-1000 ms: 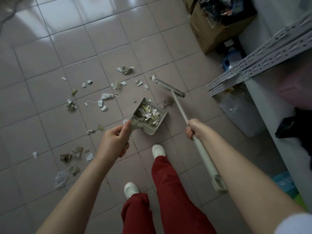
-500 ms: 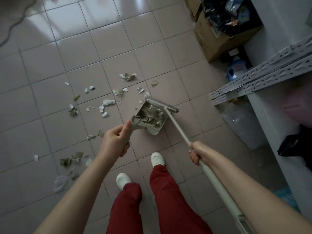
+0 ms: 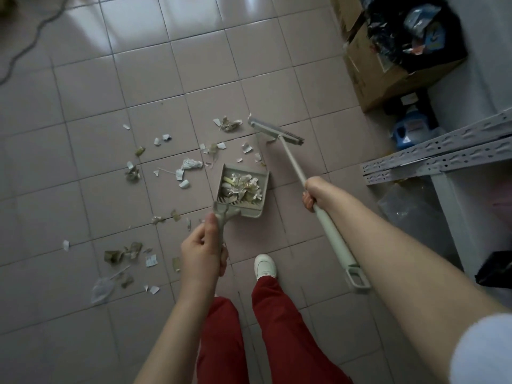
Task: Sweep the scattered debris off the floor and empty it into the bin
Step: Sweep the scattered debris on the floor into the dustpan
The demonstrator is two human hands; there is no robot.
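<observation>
My left hand (image 3: 203, 252) grips the handle of a grey-green dustpan (image 3: 263, 189) that sits on the tiled floor and holds a heap of paper scraps and leaves. My right hand (image 3: 314, 194) grips the pale shaft of a broom (image 3: 293, 164); its head (image 3: 275, 131) rests on the floor beyond the pan's mouth, apart from it. Scattered debris (image 3: 188, 164) of white paper bits and dry leaves lies left of the pan and ahead of it. More debris (image 3: 123, 254) lies at the lower left. A cardboard box with a black bag (image 3: 401, 56) stands at the upper right.
A grey metal shelf rack (image 3: 443, 153) juts in on the right above a clear plastic bag. A blue bottle (image 3: 410, 128) stands under it by the box. A cable (image 3: 27, 45) runs across the floor at the upper left. My white shoe (image 3: 264, 266) is just behind the pan.
The broom head has swung from the pan's mouth out to the floor beyond it. The dustpan has stayed in place in my left hand.
</observation>
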